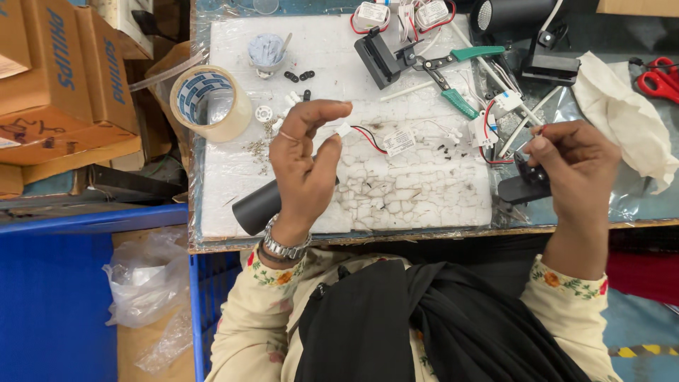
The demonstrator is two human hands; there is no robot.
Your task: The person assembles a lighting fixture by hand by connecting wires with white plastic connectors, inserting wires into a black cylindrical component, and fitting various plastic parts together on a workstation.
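Far out past the left hand point(305, 159), at the desk's point(424, 230) edge, sits a roll of clear packing tape point(210, 102), with cardboard boxes point(64, 78) stacked beyond it off the desk. The left hand is raised above the cracked white board point(396, 191), fingers half curled, pinching a small white connector point(344, 130) between thumb and fingertips; red and black wires point(369, 138) run from it to a small white labelled tag point(399, 141) lying just to the hand's right. Under the wrist lies a black cylindrical lamp housing point(257, 207). Ahead of the fingers are scattered small white and black parts point(297, 95) and a little cup point(267, 51). Between the two hands, further up, rest green-handled pliers point(453, 78) and a black track adapter point(378, 58). The right hand point(574, 166) is closed around a small black bracket piece point(527, 182), thumb and forefinger nipped together at its top. Beyond that hand lie a crumpled white cloth point(622, 106) and red-handled scissors point(658, 78)
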